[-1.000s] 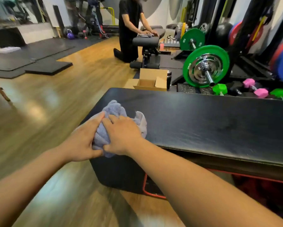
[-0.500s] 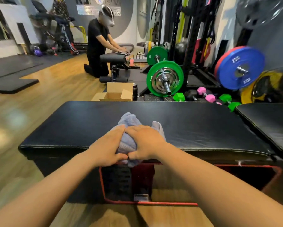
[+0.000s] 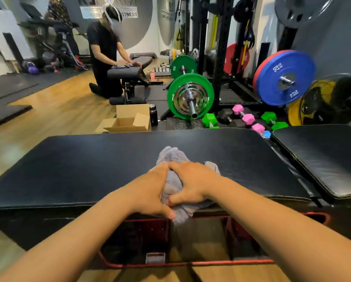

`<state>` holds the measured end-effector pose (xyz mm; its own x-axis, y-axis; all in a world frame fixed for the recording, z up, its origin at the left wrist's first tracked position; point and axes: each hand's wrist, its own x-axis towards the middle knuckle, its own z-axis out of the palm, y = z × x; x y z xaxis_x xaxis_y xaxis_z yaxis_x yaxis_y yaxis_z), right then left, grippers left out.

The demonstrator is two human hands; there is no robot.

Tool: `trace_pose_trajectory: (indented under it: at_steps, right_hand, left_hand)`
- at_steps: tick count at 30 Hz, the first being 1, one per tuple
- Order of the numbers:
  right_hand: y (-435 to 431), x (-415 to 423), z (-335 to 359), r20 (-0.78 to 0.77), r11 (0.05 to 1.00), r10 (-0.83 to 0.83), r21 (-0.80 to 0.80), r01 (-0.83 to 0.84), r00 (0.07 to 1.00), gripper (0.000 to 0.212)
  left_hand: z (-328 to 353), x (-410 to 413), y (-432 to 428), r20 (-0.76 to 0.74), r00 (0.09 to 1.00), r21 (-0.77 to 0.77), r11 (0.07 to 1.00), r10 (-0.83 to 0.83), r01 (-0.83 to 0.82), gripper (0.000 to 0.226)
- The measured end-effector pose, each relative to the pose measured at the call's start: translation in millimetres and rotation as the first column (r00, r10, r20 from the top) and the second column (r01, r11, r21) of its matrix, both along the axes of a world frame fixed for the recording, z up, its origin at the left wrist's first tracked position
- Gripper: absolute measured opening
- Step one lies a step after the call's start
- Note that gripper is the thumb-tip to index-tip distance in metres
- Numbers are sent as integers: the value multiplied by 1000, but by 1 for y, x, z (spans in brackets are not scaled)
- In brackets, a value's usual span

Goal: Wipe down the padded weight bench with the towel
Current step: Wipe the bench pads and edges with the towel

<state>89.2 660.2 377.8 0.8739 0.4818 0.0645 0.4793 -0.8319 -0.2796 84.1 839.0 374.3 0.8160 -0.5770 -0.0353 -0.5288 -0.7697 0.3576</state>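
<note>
1. Head camera, my own hands first: the left hand (image 3: 150,190) and the right hand (image 3: 192,184) sit side by side, fingertips meeting, and both curl around one bunched towel (image 3: 173,156). I see the left thumb hooked under its lower edge.
2. The towel is a soft, grey-lilac terry cloth, crumpled into a lump. It rests on the near edge of the bench (image 3: 79,171), about midway along, and a fold hangs over the front.
3. The bench pad is smooth black vinyl, flat and broad with rounded corners and a stitched seam along its rim. A second black pad (image 3: 323,159) of the same material lies just beside it on the right, so I count two pads.
4. Under the pad I see a red metal tube frame (image 3: 190,263).
5. Beyond the bench on the wooden floor (image 3: 58,115): one open cardboard box (image 3: 127,121), one dark bottle (image 3: 153,115) beside it, and two round green plates (image 3: 174,98) on a chrome barbell.
6. Hex-ended dumbbells (image 3: 248,119) lie near the rack; I count three pink ends and three green ends.
7. Farther back, another person (image 3: 103,58) in black kneels at a separate padded bench.
</note>
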Motion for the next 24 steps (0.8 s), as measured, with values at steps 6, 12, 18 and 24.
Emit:
trace_pose_trajectory:
  at_steps: [6, 12, 18, 24]
  right_hand:
    - [-16, 62, 3, -92, 1000, -19, 10, 20, 996, 70]
    - [-13, 91, 5, -78, 987, -133, 76, 139, 988, 56]
    - [-19, 42, 8, -24, 994, -94, 56, 95, 995, 40]
    - [-23, 10, -6, 30, 991, -42, 128, 38, 999, 50]
  left_hand:
    - [8, 70, -13, -110, 994, 155, 988, 1, 17, 98]
    - [21, 110, -35, -75, 996, 233, 972, 44, -26, 77]
    - [7, 55, -11, -85, 996, 79, 997, -12, 19, 91]
    - [-6, 21, -7, -41, 999, 18, 1000, -19, 20, 113]
